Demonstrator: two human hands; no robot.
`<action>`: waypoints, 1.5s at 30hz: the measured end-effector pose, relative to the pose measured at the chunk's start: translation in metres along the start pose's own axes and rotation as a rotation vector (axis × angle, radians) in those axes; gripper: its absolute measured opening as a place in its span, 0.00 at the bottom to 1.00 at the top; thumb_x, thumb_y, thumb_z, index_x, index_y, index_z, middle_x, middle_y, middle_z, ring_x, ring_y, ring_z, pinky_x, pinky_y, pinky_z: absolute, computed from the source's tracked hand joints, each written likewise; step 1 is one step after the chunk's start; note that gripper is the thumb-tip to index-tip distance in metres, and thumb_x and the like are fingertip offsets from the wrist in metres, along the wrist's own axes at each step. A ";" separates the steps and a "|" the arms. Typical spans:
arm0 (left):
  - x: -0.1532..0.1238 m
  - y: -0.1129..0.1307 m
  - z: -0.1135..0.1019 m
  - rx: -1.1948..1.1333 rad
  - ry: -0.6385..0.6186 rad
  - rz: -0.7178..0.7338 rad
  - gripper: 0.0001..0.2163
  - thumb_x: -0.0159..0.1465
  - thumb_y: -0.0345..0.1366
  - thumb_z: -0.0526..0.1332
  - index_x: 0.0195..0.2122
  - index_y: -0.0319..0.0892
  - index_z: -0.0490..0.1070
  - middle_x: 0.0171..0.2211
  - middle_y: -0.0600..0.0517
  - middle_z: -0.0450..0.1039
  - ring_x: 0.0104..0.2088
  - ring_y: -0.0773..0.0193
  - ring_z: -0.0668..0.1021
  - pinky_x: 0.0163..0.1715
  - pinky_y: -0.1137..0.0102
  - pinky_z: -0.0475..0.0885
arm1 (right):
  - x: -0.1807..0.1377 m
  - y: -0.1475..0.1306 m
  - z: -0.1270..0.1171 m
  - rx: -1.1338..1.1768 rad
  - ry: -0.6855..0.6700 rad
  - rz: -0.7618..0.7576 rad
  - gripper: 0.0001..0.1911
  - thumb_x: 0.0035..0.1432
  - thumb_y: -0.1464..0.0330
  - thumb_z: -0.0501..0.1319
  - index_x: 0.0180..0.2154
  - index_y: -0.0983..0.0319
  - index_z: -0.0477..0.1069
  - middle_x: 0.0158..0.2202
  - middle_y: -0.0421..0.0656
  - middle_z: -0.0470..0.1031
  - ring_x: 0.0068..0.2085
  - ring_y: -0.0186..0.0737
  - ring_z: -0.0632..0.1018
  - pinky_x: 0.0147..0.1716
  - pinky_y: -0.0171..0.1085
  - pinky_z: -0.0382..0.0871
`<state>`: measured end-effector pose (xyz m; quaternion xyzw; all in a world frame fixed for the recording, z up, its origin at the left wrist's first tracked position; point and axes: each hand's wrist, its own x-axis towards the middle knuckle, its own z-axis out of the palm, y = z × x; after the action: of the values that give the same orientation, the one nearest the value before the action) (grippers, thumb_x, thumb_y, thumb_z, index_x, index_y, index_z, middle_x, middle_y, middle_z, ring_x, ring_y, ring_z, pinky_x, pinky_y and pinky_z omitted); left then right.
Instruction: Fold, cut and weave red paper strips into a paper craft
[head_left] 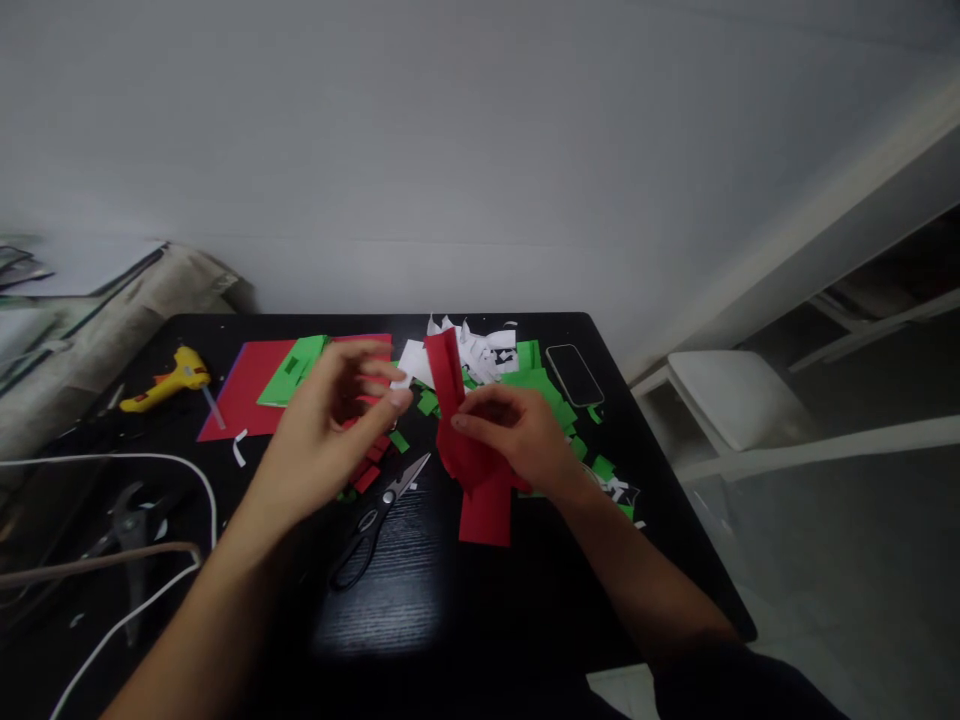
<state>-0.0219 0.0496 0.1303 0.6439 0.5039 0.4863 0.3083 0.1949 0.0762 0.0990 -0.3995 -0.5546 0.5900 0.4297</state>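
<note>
My right hand is closed on a folded red paper strip, held above the black table; the strip rises past my fingers and hangs below them. My left hand hovers just left of the strip with fingers apart and slightly blurred, holding nothing that I can see. Small red paper pieces lie under it. Black-handled scissors lie on the table between and below my hands.
Red sheet and green sheet lie at the back left, with a yellow glue gun beside them. White and green scraps and a phone sit behind. Pliers and white cable lie left. White stool stands right.
</note>
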 end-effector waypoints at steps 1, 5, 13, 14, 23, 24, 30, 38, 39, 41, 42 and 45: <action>-0.001 0.000 0.003 0.030 -0.075 -0.050 0.15 0.66 0.44 0.67 0.50 0.44 0.72 0.42 0.48 0.79 0.38 0.61 0.81 0.35 0.69 0.77 | 0.000 0.000 0.000 0.006 0.028 -0.021 0.11 0.50 0.62 0.77 0.32 0.58 0.80 0.33 0.40 0.81 0.36 0.38 0.79 0.40 0.40 0.74; -0.008 -0.002 0.021 0.089 -0.287 -0.155 0.12 0.69 0.46 0.63 0.37 0.43 0.75 0.28 0.53 0.76 0.28 0.64 0.76 0.27 0.71 0.70 | -0.001 0.001 0.003 -0.031 0.088 -0.096 0.09 0.53 0.62 0.74 0.32 0.58 0.78 0.34 0.40 0.80 0.37 0.39 0.79 0.42 0.41 0.74; -0.011 -0.002 0.031 0.136 -0.229 -0.133 0.12 0.69 0.42 0.61 0.31 0.42 0.71 0.24 0.58 0.66 0.25 0.68 0.68 0.24 0.74 0.62 | -0.003 0.005 0.003 -0.276 0.080 -0.278 0.06 0.60 0.63 0.70 0.35 0.56 0.76 0.41 0.44 0.78 0.44 0.44 0.79 0.46 0.44 0.76; -0.010 -0.002 0.031 0.142 -0.227 -0.129 0.12 0.70 0.42 0.61 0.31 0.42 0.71 0.24 0.58 0.66 0.25 0.69 0.68 0.24 0.74 0.62 | -0.003 0.005 0.002 -0.306 0.079 -0.309 0.05 0.61 0.63 0.70 0.35 0.56 0.76 0.42 0.44 0.78 0.45 0.45 0.79 0.47 0.45 0.76; -0.010 -0.002 0.034 0.206 -0.203 -0.063 0.12 0.72 0.40 0.57 0.32 0.42 0.71 0.24 0.56 0.69 0.25 0.68 0.70 0.24 0.73 0.62 | -0.006 0.001 0.006 -0.544 0.182 -0.491 0.05 0.63 0.67 0.68 0.34 0.56 0.74 0.42 0.45 0.79 0.45 0.46 0.80 0.48 0.48 0.76; -0.010 -0.002 0.034 0.210 -0.201 -0.059 0.12 0.72 0.40 0.56 0.33 0.42 0.72 0.24 0.56 0.69 0.25 0.68 0.70 0.25 0.73 0.62 | -0.006 0.002 0.006 -0.551 0.186 -0.493 0.05 0.64 0.67 0.68 0.34 0.56 0.74 0.42 0.45 0.79 0.46 0.46 0.80 0.48 0.48 0.76; -0.009 -0.006 0.033 0.215 -0.195 -0.035 0.14 0.73 0.42 0.56 0.33 0.42 0.72 0.24 0.56 0.69 0.25 0.68 0.70 0.26 0.73 0.63 | -0.006 0.003 0.005 -0.551 0.167 -0.536 0.04 0.64 0.69 0.68 0.34 0.57 0.75 0.42 0.45 0.79 0.45 0.46 0.81 0.48 0.46 0.77; -0.010 -0.008 0.032 0.220 -0.189 -0.009 0.14 0.73 0.42 0.57 0.33 0.42 0.73 0.24 0.57 0.68 0.25 0.69 0.69 0.26 0.73 0.62 | -0.007 0.002 0.006 -0.535 0.187 -0.613 0.03 0.63 0.72 0.67 0.37 0.58 0.75 0.40 0.44 0.79 0.44 0.44 0.81 0.46 0.45 0.78; -0.010 -0.008 0.032 0.220 -0.184 0.003 0.14 0.73 0.42 0.57 0.33 0.42 0.73 0.24 0.57 0.68 0.25 0.69 0.69 0.26 0.73 0.62 | -0.007 0.002 0.006 -0.544 0.196 -0.623 0.03 0.63 0.72 0.67 0.37 0.58 0.75 0.40 0.44 0.79 0.45 0.44 0.81 0.46 0.45 0.78; -0.010 -0.008 0.033 0.218 -0.166 0.022 0.13 0.73 0.41 0.58 0.32 0.41 0.73 0.24 0.57 0.69 0.26 0.69 0.69 0.26 0.74 0.62 | -0.007 0.002 0.007 -0.570 0.214 -0.643 0.03 0.63 0.72 0.66 0.36 0.58 0.75 0.40 0.45 0.79 0.44 0.44 0.81 0.45 0.45 0.79; -0.010 -0.009 0.033 0.209 -0.158 0.023 0.13 0.72 0.41 0.58 0.33 0.41 0.74 0.25 0.57 0.70 0.26 0.69 0.70 0.27 0.74 0.63 | -0.008 0.002 0.008 -0.582 0.221 -0.659 0.03 0.63 0.72 0.66 0.36 0.58 0.75 0.40 0.45 0.79 0.44 0.44 0.82 0.45 0.45 0.79; -0.011 -0.012 0.034 0.139 -0.141 -0.013 0.12 0.73 0.42 0.59 0.35 0.42 0.75 0.27 0.56 0.71 0.27 0.69 0.71 0.28 0.74 0.64 | -0.009 0.002 0.009 -0.592 0.213 -0.721 0.03 0.63 0.73 0.66 0.37 0.59 0.77 0.42 0.46 0.79 0.47 0.45 0.82 0.47 0.46 0.79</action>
<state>0.0051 0.0460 0.1046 0.6930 0.5174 0.4019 0.3007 0.1893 0.0644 0.0975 -0.3451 -0.7549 0.1757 0.5292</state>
